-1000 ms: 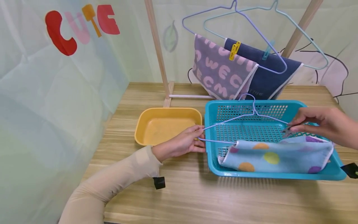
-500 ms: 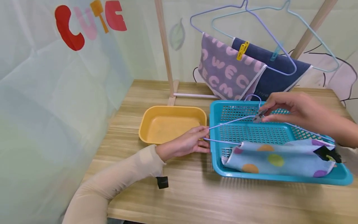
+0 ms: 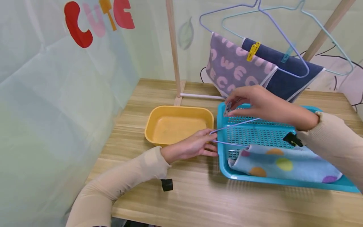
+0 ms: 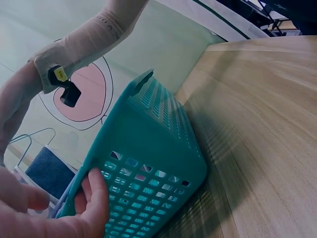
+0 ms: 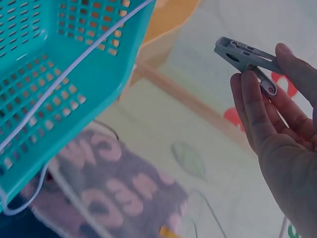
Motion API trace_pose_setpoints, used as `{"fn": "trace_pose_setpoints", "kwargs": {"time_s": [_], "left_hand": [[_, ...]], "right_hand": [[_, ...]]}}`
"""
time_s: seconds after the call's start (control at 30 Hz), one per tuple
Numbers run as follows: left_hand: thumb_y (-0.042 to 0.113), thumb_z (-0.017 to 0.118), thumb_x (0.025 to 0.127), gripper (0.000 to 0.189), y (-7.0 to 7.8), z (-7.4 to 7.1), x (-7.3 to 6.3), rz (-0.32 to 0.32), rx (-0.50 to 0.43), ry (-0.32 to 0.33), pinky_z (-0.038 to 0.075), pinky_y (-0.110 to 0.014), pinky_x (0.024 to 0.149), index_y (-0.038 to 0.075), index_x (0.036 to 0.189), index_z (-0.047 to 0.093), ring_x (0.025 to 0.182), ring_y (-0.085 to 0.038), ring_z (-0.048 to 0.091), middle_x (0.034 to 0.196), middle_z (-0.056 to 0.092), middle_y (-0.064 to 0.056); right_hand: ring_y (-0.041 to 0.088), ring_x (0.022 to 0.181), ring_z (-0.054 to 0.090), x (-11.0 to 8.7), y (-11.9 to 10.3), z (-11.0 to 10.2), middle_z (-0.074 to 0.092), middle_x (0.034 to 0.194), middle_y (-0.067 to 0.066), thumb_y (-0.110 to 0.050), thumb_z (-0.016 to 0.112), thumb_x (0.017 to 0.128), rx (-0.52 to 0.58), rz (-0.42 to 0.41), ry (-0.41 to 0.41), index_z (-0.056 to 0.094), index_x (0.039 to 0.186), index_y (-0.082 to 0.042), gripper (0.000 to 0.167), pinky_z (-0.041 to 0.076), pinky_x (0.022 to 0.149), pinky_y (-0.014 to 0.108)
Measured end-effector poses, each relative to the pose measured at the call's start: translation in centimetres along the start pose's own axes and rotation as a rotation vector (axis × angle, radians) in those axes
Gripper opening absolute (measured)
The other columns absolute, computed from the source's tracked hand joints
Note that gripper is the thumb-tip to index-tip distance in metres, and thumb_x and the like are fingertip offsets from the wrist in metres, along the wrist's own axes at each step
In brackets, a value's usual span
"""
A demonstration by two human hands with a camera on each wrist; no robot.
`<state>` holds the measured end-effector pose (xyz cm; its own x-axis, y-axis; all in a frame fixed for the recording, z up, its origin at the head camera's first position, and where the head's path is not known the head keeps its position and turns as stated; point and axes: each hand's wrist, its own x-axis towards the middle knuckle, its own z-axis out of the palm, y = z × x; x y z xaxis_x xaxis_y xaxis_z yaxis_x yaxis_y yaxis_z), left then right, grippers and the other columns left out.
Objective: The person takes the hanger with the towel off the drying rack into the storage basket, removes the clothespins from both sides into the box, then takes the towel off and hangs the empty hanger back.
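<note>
My left hand [image 3: 198,143] pinches the left corner of a lavender clothes hanger [image 3: 231,144] at the left rim of a turquoise basket [image 3: 222,157]. A light blue towel with colored dots [image 3: 295,164] is folded over the hanger's lower bar and lies along the basket's front. Above the basket's back left corner, my right hand [image 3: 252,101] pinches a grey clothespin [image 3: 227,109] between thumb and fingers. In the right wrist view this clothespin [image 5: 245,59] is held clear of the basket. My right forearm hides the hanger's hook in the head view.
A yellow basin [image 3: 175,126] stands left of the basket. Behind, a purple lettered towel [image 3: 235,66] with a yellow clothespin [image 3: 253,51] and a navy towel [image 3: 296,69] with a blue clothespin [image 3: 287,54] hang on hangers from a wooden rack [image 3: 173,47].
My right hand has carried the grey clothespin leftward from the basket's right side, over the hanger, to its back left corner. My left hand keeps its hold on the hanger. The head view has shifted slightly.
</note>
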<state>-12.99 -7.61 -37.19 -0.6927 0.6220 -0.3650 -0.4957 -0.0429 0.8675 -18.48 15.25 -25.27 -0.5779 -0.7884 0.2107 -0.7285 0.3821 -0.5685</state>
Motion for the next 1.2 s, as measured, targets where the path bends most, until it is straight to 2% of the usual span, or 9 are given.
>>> {"fn": "trace_pose_setpoints", "kwargs": {"time_s": [0.1, 0.23, 0.47, 0.63, 0.9, 1.03, 1.2], "left_hand": [[0.016, 0.032, 0.111, 0.047, 0.0, 0.0, 0.0, 0.000, 0.004, -0.023, 0.045, -0.053, 0.099, -0.002, 0.153, 0.024, 0.093, -0.021, 0.064, 0.134, 0.050, -0.032], [0.015, 0.032, 0.111, 0.048, 0.0, 0.2, 0.0, -0.009, 0.003, -0.034, 0.048, -0.050, 0.097, 0.000, 0.155, 0.021, 0.094, -0.022, 0.064, 0.135, 0.049, -0.033], [0.013, 0.032, 0.111, 0.047, 0.0, 0.3, 0.0, -0.015, -0.011, -0.042, 0.046, -0.051, 0.099, -0.001, 0.154, 0.021, 0.089, -0.018, 0.065, 0.133, 0.050, -0.031], [0.013, 0.031, 0.111, 0.047, 0.0, 0.3, -0.1, -0.018, -0.008, -0.047, 0.044, -0.052, 0.100, -0.002, 0.154, 0.019, 0.087, -0.016, 0.065, 0.133, 0.051, -0.031], [0.014, 0.032, 0.111, 0.047, 0.3, 0.4, -0.4, -0.023, -0.012, -0.042, 0.042, -0.053, 0.101, -0.001, 0.154, 0.020, 0.087, -0.016, 0.065, 0.138, 0.046, -0.034], [0.014, 0.032, 0.111, 0.047, 0.3, 0.3, -0.4, -0.021, -0.008, -0.040, 0.043, -0.052, 0.100, -0.001, 0.154, 0.020, 0.087, -0.016, 0.065, 0.137, 0.048, -0.033], [0.014, 0.033, 0.111, 0.049, 0.2, 0.2, -0.3, -0.014, -0.010, -0.038, 0.041, -0.055, 0.101, -0.001, 0.155, 0.019, 0.092, -0.020, 0.065, 0.138, 0.047, -0.035]], "right_hand": [[0.012, 0.090, 0.070, 1.5, 0.3, 0.9, 0.070, 0.102, 0.002, -0.008, 0.079, 0.086, -0.011, 0.001, -0.024, 0.068, 0.113, -0.003, 0.030, 0.056, 0.082, 0.032], [0.019, 0.091, 0.071, 3.3, 0.7, 2.4, 0.070, 0.105, 0.010, -0.008, 0.078, 0.087, -0.004, -0.012, -0.052, 0.067, 0.114, 0.002, 0.031, 0.056, 0.083, 0.040], [0.022, 0.094, 0.070, 5.6, 0.5, 4.4, 0.069, 0.110, 0.013, -0.008, 0.075, 0.090, 0.002, 0.044, -0.125, 0.065, 0.118, 0.005, 0.033, 0.055, 0.086, 0.039], [0.023, 0.096, 0.069, 6.7, 0.0, 5.4, 0.069, 0.109, 0.014, -0.010, 0.074, 0.091, -0.027, 0.071, -0.131, 0.064, 0.122, 0.006, 0.036, 0.055, 0.088, 0.039], [0.023, 0.095, 0.069, 7.2, -0.7, 5.5, 0.069, 0.105, 0.014, -0.009, 0.072, 0.092, -0.080, 0.054, -0.089, 0.064, 0.122, 0.006, 0.034, 0.055, 0.085, 0.036], [0.021, 0.093, 0.068, 6.9, -0.5, 5.0, 0.068, 0.105, 0.011, -0.008, 0.073, 0.092, -0.078, 0.056, -0.084, 0.065, 0.119, 0.004, 0.030, 0.056, 0.084, 0.035], [0.023, 0.090, 0.068, 6.0, 0.2, 4.5, 0.069, 0.105, 0.013, -0.005, 0.072, 0.091, -0.090, 0.018, -0.067, 0.067, 0.115, 0.005, 0.026, 0.056, 0.081, 0.037]]}}
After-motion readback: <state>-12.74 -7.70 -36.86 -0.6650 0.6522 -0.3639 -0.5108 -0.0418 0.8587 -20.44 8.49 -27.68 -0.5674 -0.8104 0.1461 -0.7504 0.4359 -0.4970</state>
